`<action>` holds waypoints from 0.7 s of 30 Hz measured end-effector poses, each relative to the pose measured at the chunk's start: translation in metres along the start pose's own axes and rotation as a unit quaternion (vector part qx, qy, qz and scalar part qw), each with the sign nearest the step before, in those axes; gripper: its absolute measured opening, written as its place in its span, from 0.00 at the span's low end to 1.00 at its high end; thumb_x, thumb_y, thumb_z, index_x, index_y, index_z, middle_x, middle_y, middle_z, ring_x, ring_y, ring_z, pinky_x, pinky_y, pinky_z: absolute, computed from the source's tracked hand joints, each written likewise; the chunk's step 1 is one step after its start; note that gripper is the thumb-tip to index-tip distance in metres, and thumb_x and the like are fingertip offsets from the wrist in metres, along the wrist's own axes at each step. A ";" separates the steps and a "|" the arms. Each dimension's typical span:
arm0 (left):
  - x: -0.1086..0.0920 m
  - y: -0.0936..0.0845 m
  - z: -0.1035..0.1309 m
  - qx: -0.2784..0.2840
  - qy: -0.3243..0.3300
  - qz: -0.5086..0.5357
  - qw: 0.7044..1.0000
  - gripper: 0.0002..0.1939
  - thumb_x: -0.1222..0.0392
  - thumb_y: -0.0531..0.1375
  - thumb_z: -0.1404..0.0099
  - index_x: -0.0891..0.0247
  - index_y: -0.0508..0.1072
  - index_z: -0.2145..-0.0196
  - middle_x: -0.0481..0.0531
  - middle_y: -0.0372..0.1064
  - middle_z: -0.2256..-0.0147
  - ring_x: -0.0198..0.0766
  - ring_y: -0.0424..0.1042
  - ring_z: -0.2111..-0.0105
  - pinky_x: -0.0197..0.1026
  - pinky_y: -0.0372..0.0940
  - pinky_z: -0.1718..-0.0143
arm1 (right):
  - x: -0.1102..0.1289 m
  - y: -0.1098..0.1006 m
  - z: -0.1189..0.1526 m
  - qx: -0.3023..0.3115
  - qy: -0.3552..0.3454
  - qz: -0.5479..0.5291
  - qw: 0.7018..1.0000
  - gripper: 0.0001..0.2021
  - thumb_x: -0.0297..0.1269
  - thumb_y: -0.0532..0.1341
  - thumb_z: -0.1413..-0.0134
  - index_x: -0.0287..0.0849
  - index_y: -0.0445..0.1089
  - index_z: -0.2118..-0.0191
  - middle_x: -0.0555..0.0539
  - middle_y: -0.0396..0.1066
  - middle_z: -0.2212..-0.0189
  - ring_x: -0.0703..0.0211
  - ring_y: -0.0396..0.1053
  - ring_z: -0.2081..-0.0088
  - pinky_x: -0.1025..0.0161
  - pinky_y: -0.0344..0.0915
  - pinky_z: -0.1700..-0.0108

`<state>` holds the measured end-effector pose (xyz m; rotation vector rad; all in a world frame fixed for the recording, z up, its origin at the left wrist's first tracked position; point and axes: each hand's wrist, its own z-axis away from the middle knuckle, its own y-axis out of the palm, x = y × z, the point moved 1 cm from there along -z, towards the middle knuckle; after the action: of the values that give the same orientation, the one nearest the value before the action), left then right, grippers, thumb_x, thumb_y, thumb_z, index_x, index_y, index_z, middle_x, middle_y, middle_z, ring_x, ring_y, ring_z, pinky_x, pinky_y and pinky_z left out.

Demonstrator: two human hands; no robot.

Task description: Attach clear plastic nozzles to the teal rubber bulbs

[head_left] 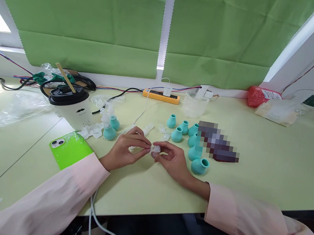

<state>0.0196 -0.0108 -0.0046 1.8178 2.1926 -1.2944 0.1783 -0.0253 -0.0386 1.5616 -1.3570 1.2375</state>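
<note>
Here, just right of the green phone, the left hand and the right hand meet above the bench, each grip pinched at the fingertips on one small clear piece. For something so slight, a light, level hold from opposite ends should serve best: keep it straight, make any press or turn in small amounts, and let the wrists sit low for steadiness. An off-centre squeeze could make it skid out. Teal bulbs and loose clear pieces also lie to the phone's right; just beyond the phone stands a lidded cup.

The left sleeve covers part of the phone. Fingertips hide the ends of the held piece, so I cannot tell whether it is one part or two. Well to the phone's right, pixelation masks a dark object and some bulb edges.
</note>
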 end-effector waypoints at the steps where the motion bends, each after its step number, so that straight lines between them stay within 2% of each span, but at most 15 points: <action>1: 0.001 0.001 0.001 -0.010 -0.004 0.004 1.000 0.04 0.64 0.59 0.48 0.60 0.74 0.73 0.51 0.72 0.74 0.37 0.63 0.70 0.42 0.62 0.67 | 0.000 0.000 0.000 -0.003 -0.001 -0.003 1.000 0.12 0.35 0.60 0.58 0.41 0.66 0.63 0.47 0.65 0.69 0.63 0.65 0.68 0.65 0.67 0.70; 4: 0.002 0.003 0.003 -0.030 -0.021 0.011 0.999 0.06 0.63 0.59 0.47 0.61 0.74 0.70 0.51 0.71 0.75 0.37 0.64 0.71 0.41 0.63 0.69 | 0.000 -0.001 0.000 -0.014 -0.007 0.000 1.000 0.12 0.35 0.61 0.60 0.41 0.67 0.64 0.48 0.66 0.69 0.62 0.65 0.67 0.64 0.68 0.67; 12: -0.001 0.001 -0.001 -0.010 -0.024 0.027 0.999 0.05 0.64 0.58 0.47 0.61 0.74 0.71 0.53 0.70 0.71 0.37 0.64 0.69 0.42 0.63 0.68 | 0.002 0.000 0.001 -0.028 0.014 -0.031 0.999 0.13 0.36 0.62 0.62 0.40 0.67 0.65 0.47 0.67 0.69 0.62 0.67 0.67 0.63 0.68 0.66; 21: 0.002 0.002 0.001 -0.022 -0.107 0.102 0.989 0.03 0.63 0.60 0.48 0.62 0.74 0.74 0.53 0.70 0.73 0.38 0.64 0.68 0.43 0.62 0.65 | 0.002 -0.001 0.001 -0.024 0.018 -0.029 0.999 0.14 0.36 0.62 0.61 0.39 0.67 0.64 0.48 0.67 0.72 0.64 0.66 0.71 0.64 0.68 0.69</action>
<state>0.0197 -0.0096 -0.0075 1.7410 1.8584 -1.3179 0.1792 -0.0267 -0.0368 1.5275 -1.3009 1.1840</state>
